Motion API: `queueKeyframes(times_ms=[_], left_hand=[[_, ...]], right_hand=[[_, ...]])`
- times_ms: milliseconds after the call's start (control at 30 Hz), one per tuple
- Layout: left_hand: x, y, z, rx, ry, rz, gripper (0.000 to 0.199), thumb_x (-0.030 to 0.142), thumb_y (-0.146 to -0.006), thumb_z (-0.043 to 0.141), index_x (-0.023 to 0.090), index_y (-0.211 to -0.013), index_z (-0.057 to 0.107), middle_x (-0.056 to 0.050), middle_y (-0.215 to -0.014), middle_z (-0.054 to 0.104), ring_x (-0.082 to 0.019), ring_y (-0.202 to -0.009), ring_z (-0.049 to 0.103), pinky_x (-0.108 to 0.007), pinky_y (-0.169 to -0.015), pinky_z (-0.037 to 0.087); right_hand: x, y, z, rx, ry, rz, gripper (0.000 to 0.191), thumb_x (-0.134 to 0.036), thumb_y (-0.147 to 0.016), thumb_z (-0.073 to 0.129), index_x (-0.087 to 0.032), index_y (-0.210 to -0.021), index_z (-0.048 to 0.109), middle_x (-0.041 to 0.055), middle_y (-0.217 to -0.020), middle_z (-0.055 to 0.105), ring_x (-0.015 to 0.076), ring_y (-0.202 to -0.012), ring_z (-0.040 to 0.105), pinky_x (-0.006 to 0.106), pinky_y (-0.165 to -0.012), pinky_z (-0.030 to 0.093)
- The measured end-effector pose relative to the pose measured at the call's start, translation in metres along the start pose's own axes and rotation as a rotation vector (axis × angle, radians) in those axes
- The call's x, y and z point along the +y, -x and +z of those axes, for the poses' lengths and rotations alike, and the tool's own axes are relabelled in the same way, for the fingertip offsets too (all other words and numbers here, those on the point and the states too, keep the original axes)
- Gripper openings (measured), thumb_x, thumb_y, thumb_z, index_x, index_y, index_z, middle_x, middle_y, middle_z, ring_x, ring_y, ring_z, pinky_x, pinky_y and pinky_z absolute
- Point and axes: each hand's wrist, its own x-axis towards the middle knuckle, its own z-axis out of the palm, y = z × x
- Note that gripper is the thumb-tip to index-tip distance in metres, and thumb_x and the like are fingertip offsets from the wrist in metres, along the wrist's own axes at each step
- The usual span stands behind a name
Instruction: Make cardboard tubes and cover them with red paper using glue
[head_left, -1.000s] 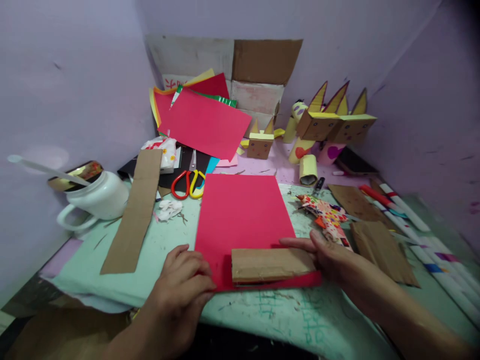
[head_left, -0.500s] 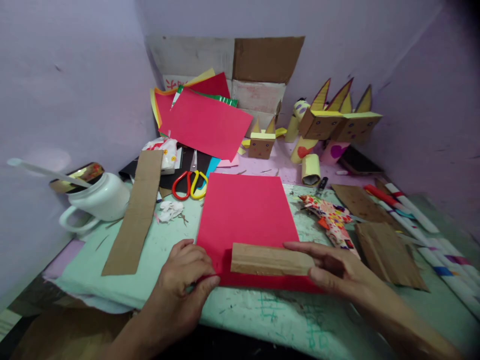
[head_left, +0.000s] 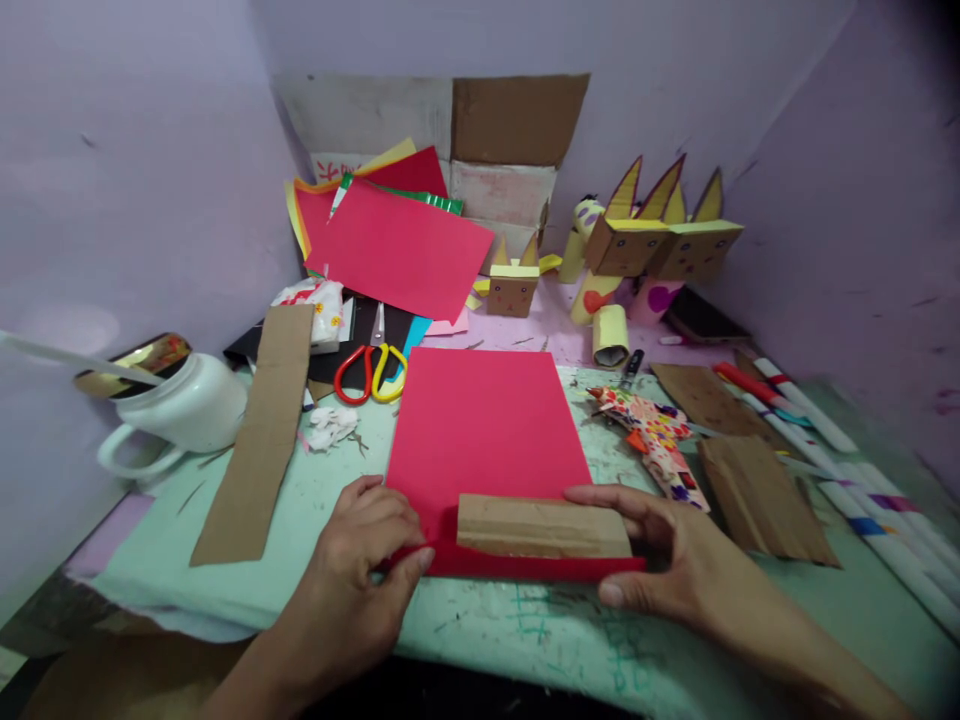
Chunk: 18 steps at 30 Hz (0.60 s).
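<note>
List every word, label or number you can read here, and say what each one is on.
No text reads clearly.
Red marks on the white card behind the coloured paper: too partial to read.
Green scribbles on the table edge in front of the red sheet: illegible.
Print on the white packet and patterned paper: pattern only, no letters discernible.

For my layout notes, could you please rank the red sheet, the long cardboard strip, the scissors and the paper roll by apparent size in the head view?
1. Red sheet
2. Cardboard strip
3. Scissors, though farther back
4. Paper roll, farthest, so unsure
</note>
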Motion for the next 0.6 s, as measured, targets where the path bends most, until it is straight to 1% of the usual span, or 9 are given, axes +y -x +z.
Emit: queueKeyframes(times_ms=[200, 333, 467, 600], left_hand=[[0.001, 0.006, 0.002, -0.005, -0.029, 0.016, 0.017, 0.009, -0.079, 0.05, 0.018, -0.066, 0.055, 0.003, -0.067, 0.059, -0.013, -0.068, 0.056, -0.044, -0.092, 0.031], [0.0, 0.008, 0.003, 0.017, -0.02, 0.024, 0.018, 0.009, -0.079, 0.05, 0.018, -0.064, 0.053, 0.004, -0.065, 0.057, -0.012, -0.066, 0.055, -0.042, -0.089, 0.032], [-0.001, 0.007, 0.005, 0.005, 0.016, -0.006, 0.02, 0.01, -0.08, 0.049, 0.018, -0.062, 0.051, 0.005, -0.062, 0.054, -0.011, -0.062, 0.053, -0.04, -0.086, 0.035], [-0.001, 0.006, 0.005, -0.028, 0.038, -0.042, 0.021, 0.012, -0.081, 0.048, 0.017, -0.061, 0.05, 0.004, -0.061, 0.053, -0.012, -0.062, 0.051, -0.038, -0.083, 0.037]], right_hand=[[0.001, 0.005, 0.008, 0.099, 0.074, 0.015, 0.049, -0.023, -0.056, 0.073, -0.019, -0.104, 0.063, 0.0028, -0.082, 0.072, 0.0221, -0.078, 0.067, 0.03, -0.069, 0.052], [-0.001, 0.007, 0.01, 0.083, 0.107, 0.026, 0.054, -0.022, -0.053, 0.073, -0.018, -0.106, 0.061, 0.0042, -0.088, 0.072, 0.023, -0.083, 0.066, 0.031, -0.074, 0.051], [0.0, 0.007, 0.01, 0.035, 0.119, -0.016, 0.059, -0.023, -0.054, 0.075, -0.018, -0.11, 0.058, 0.0053, -0.093, 0.071, 0.0236, -0.086, 0.065, 0.032, -0.077, 0.05], [0.005, 0.008, 0.012, 0.093, 0.178, -0.048, 0.051, -0.023, -0.059, 0.071, -0.018, -0.108, 0.059, 0.005, -0.093, 0.069, 0.0225, -0.085, 0.064, 0.032, -0.075, 0.05]])
